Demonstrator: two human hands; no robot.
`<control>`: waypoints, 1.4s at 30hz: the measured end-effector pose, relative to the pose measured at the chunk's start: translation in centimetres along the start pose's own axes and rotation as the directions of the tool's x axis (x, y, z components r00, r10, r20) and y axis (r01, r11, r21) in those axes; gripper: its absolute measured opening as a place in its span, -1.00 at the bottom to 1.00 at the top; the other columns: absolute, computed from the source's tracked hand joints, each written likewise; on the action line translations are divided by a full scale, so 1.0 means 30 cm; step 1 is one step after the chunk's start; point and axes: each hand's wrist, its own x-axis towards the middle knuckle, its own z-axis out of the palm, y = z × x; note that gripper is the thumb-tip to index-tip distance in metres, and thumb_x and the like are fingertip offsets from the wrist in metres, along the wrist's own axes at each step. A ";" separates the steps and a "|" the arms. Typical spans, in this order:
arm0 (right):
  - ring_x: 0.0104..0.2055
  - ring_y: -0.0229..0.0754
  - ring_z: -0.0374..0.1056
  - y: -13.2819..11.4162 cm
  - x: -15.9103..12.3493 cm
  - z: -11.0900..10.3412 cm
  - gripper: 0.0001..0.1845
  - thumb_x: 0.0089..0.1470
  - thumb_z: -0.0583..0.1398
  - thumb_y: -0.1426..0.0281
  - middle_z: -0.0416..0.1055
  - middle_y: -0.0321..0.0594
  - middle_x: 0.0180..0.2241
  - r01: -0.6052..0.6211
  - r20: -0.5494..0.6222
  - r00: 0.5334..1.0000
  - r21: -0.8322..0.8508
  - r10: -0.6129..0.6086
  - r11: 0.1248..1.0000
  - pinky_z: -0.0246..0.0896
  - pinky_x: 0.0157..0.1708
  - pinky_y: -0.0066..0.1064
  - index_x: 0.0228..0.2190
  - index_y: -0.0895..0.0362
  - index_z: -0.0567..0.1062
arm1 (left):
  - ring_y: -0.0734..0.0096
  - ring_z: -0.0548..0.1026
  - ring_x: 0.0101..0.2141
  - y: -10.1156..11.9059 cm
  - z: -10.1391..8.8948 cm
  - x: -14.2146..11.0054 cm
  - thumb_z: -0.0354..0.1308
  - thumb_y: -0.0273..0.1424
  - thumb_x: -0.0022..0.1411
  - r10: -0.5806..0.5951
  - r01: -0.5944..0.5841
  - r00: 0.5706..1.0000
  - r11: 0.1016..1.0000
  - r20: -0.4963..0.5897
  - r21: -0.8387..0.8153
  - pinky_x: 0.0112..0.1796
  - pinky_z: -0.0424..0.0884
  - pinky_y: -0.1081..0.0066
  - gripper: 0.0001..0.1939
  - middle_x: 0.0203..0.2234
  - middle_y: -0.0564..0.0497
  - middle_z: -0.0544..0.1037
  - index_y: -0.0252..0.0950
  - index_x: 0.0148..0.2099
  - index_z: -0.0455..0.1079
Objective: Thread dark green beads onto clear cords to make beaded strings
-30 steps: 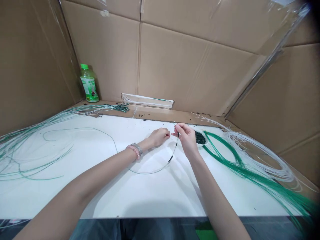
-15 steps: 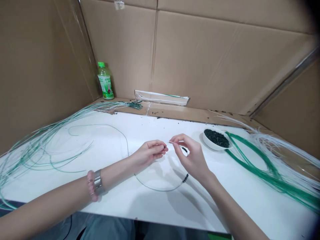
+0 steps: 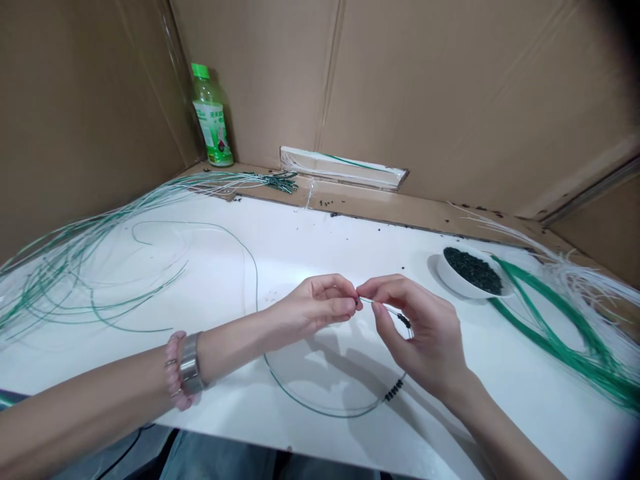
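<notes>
My left hand [image 3: 327, 303] pinches a small dark bead [image 3: 357, 302] between thumb and fingertips, partly covered by them. At that bead, the fingertips of my right hand [image 3: 420, 327] meet my left ones, with its fingers curled round a thin wire [image 3: 367, 300]. The wire runs from the bead past my right thumb. Behind the right fingers, a short row of black beads [image 3: 404, 321] sits on it. Another cluster of black beads [image 3: 393, 390] is lower on the looped strand. The green strand [image 3: 330, 415] curves under both hands and across the table to the left.
A white bowl [image 3: 445, 277] filled with dark beads stands right of my hands, beside a coil of green wire [image 3: 530, 353] and white strands [image 3: 585, 273]. Green and white strands [image 3: 100, 227] spread at left. A green bottle [image 3: 213, 127] stands near the cardboard wall [image 3: 425, 87].
My right hand has come up against my left fingertips, and the wire's tip now reaches the bead. The view has tilted down and shifted, so the hands appear larger.
</notes>
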 end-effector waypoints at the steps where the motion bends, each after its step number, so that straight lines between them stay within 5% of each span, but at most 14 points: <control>1: -0.29 -0.28 0.39 -0.001 0.000 -0.002 -0.84 0.01 0.12 0.62 0.43 -0.21 -0.34 0.005 0.006 1.000 -0.007 -0.005 1.000 0.40 -0.33 -0.44 -0.41 0.13 0.33 | 0.66 0.40 -0.45 0.002 0.001 -0.001 0.41 -0.44 -0.14 -0.009 0.009 1.000 1.000 -0.003 0.002 -0.29 0.25 0.55 -0.77 -0.51 0.11 0.48 -0.34 -0.42 0.42; 29: -0.31 -0.28 0.39 -0.001 0.009 -0.007 -0.85 0.00 0.13 0.61 0.45 -0.20 -0.33 0.013 0.093 0.996 -0.063 -0.007 0.998 0.41 -0.36 -0.44 -0.41 0.12 0.37 | 0.62 0.39 -0.50 0.005 -0.016 0.010 0.42 -0.33 -0.20 0.051 -0.038 0.996 0.982 -0.068 0.183 -0.34 0.27 0.50 -0.77 -0.57 0.09 0.50 -0.32 -0.46 0.51; 42: -0.34 -0.26 0.42 0.004 0.006 0.023 -0.91 0.01 0.15 0.53 0.47 -0.22 -0.38 -0.252 -0.008 0.967 0.112 0.255 0.961 0.42 -0.37 -0.45 -0.49 0.13 0.40 | 0.59 0.46 -0.43 0.001 -0.011 -0.001 0.32 -0.41 -0.02 0.198 -0.158 0.976 0.930 -0.088 0.333 -0.27 0.35 0.52 -0.91 -0.49 0.06 0.57 -0.29 -0.38 0.54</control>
